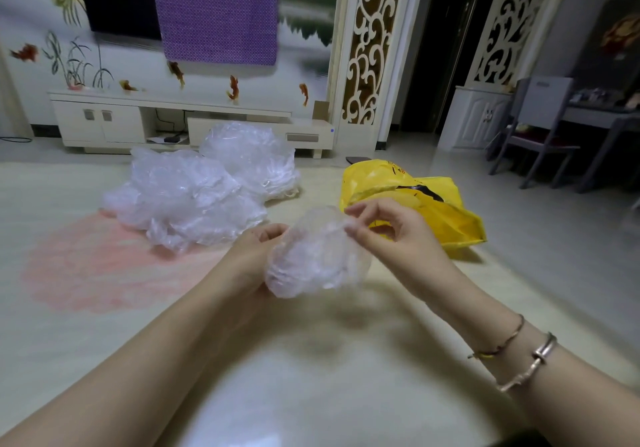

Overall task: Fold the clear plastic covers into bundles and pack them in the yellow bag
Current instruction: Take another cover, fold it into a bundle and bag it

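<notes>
A home living room: a low white TV cabinet (187, 124) stands along the painted fish-and-flower wall, a dark television (117, 0) mounted above it.

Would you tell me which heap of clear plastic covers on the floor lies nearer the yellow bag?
The farther heap, by the TV cabinet, lies nearer the yellow bag; the other heap lies farther left.

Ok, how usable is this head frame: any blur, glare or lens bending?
Head view: the bundle and both hands, left and right, are slightly soft; glare on the floor near the bottom edge; the wide lens tilts the doorway and wall panels; the right side is dim.
</notes>
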A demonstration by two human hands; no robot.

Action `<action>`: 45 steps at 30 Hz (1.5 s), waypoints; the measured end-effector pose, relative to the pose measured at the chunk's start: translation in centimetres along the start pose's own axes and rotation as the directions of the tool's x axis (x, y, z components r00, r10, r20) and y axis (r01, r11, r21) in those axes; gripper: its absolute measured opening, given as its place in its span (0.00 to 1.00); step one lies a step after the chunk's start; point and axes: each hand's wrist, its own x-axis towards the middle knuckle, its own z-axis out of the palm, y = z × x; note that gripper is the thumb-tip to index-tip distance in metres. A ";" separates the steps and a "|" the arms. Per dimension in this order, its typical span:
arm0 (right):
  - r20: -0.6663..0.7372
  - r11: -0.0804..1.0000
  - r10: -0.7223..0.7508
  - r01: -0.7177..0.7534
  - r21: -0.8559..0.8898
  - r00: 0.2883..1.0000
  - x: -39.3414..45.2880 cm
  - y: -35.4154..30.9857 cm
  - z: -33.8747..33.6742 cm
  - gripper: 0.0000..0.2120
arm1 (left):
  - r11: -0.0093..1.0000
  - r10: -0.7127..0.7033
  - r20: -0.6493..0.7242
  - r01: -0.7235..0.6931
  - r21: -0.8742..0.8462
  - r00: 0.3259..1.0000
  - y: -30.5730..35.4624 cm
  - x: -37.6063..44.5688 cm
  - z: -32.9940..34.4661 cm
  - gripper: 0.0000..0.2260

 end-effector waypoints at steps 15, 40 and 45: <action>0.039 0.959 0.191 -0.195 0.203 0.981 0.5 -0.2 -0.6 0.12 | 0.974 0.071 0.245 -0.120 0.191 0.967 0.8 -1.3 0.5 0.19; -0.084 0.864 0.470 -0.477 -0.162 0.879 0.7 3.4 -0.9 0.16 | 0.621 0.273 -0.145 -0.059 0.782 0.951 -1.1 0.6 -1.5 0.10; -0.014 0.827 0.540 -0.533 -0.177 0.842 0.7 3.5 -0.6 0.13 | 0.720 0.164 -0.186 0.011 0.694 0.969 -0.1 -0.2 -0.9 0.21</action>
